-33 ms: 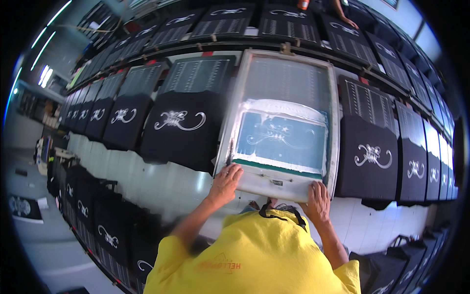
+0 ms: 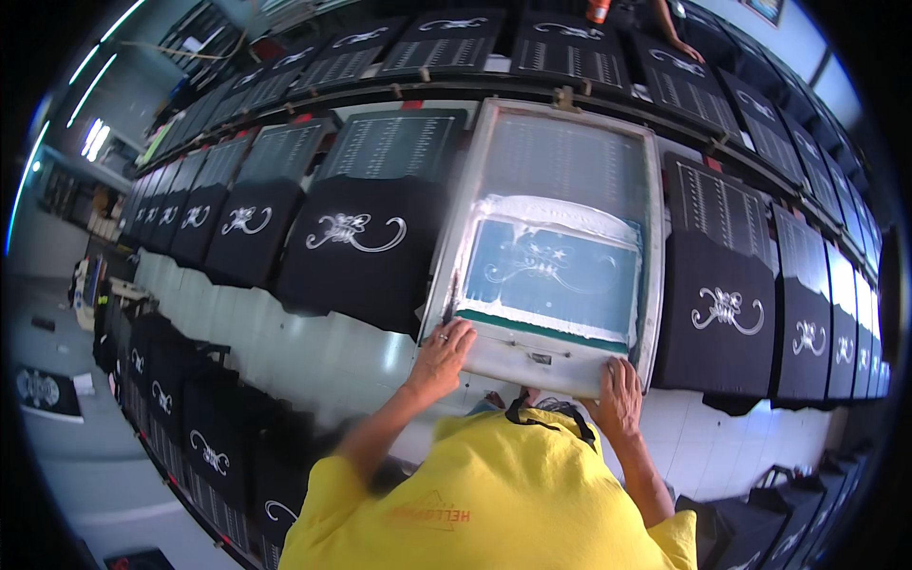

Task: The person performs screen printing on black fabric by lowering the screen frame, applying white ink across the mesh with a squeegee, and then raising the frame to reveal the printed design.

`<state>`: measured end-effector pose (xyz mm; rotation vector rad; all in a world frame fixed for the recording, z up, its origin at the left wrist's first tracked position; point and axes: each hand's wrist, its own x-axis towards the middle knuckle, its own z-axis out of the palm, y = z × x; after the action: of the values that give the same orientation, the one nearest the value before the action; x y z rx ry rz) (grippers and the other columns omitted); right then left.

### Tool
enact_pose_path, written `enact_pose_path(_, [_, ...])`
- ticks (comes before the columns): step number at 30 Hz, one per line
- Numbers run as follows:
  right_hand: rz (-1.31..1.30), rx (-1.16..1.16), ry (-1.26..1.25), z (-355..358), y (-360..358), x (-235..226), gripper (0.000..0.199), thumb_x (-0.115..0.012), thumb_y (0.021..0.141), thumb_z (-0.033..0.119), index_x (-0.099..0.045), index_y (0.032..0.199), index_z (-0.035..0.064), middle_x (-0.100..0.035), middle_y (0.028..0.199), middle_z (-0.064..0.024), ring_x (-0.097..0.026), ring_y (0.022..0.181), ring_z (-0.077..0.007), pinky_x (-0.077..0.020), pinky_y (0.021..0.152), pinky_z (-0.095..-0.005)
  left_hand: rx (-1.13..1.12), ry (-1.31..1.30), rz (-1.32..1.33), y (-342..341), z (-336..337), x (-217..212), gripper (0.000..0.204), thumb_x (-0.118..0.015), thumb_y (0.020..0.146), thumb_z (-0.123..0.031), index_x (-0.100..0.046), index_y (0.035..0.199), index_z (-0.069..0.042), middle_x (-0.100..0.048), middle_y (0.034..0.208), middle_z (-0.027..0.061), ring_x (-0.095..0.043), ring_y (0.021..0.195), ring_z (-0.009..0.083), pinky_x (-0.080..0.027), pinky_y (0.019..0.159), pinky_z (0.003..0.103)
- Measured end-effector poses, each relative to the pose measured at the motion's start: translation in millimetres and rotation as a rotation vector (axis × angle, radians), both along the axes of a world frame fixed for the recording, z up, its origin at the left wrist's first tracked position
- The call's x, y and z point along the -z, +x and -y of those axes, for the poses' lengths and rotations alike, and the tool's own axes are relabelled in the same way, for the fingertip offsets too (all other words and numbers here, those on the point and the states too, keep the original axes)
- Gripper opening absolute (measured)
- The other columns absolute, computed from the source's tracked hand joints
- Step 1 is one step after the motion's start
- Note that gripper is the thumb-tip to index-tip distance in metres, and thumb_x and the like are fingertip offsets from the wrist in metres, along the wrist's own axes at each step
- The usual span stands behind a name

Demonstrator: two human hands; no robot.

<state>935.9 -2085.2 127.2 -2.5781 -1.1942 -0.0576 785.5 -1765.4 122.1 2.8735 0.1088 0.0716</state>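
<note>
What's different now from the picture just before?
Almost nothing: the whole view slid slightly right and down, probably from head movement. Nothing was taken or released. The left hand and right hand stay on the screen frame's near edge.

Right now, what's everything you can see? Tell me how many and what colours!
Screen frame: one, whitish, centre
Screen panel: one, blue, inside the frame
Coating: streaks, white, around the panel
Printed cloths: many, black with pale swirls, rows around the frame
Boards: many, dark with pale marks, partly under cloths
Light tubes: several, white, upper left
Small object: one, orange, top
Someone else's arm: one, bare, top right
Shirt: one, yellow, bottom centre
Left hand: one, bare, frame's near-left corner
Right hand: one, bare, frame's near-right edge
</note>
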Motion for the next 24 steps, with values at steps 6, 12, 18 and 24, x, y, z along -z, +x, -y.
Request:
enact_pose_path(6, [-0.166, -0.062, 0.031, 6.5, 8.5, -21.9, 0.063, -0.08, 0.07, 0.022, -0.056, 0.123, -0.0023, -0.051, 0.13, -0.0186, -0.047, 0.123, -0.0395, -0.0403, 0.103, -0.0492, -0.022, -0.141, -0.059, -2.2, 0.1, -15.7, 0.059, -0.068, 0.077, -0.014, -0.048, 0.131, -0.001, -0.041, 0.143, 0.0169, -0.031, 0.141, 0.0354, -0.025, 0.116, 0.049])
enact_pose_path(12, [-0.103, 0.26, 0.324, 34.2, 46.2, 17.9, 0.042, -0.06, 0.088, 0.01, -0.053, 0.128, -0.0023, -0.054, 0.131, -0.0219, -0.05, 0.123, -0.0389, -0.0398, 0.104, -0.0462, -0.336, -0.288, 0.301, 2.9, -49.8, 26.6, 0.05, -0.057, 0.095, -0.025, -0.046, 0.135, 0.004, -0.043, 0.142, 0.0239, -0.041, 0.133, 0.0404, -0.034, 0.111, 0.045])
enact_pose_path(18, [-0.429, 0.631, 0.425, 43.2, 68.6, 57.7, 0.036, -0.048, 0.097, 0.015, -0.051, 0.13, -0.0002, -0.063, 0.118, -0.0263, -0.061, 0.11, -0.0398, -0.0468, 0.095, -0.0421, -0.607, -0.272, 0.248, 20.1, -77.2, 62.7, 0.028, -0.05, 0.096, -0.02, -0.067, 0.096, 0.002, -0.064, 0.096, 0.0216, -0.061, 0.09, 0.0404, -0.049, 0.08, 0.047])
enact_pose_path(24, [-0.444, 0.75, 0.572, 33.5, 87.7, 77.3, 0.025, -0.048, 0.098, 0.015, -0.055, 0.118, 0.0034, -0.066, 0.098, -0.0218, -0.064, 0.091, -0.0372, -0.0485, 0.08, -0.0436, -0.709, -0.381, 0.267, 25.4, -81.5, 70.7, 0.033, -0.057, 0.093, -0.025, -0.064, 0.08, 0.004, -0.062, 0.072, 0.0223, -0.061, 0.069, 0.0419, -0.047, 0.063, 0.046])
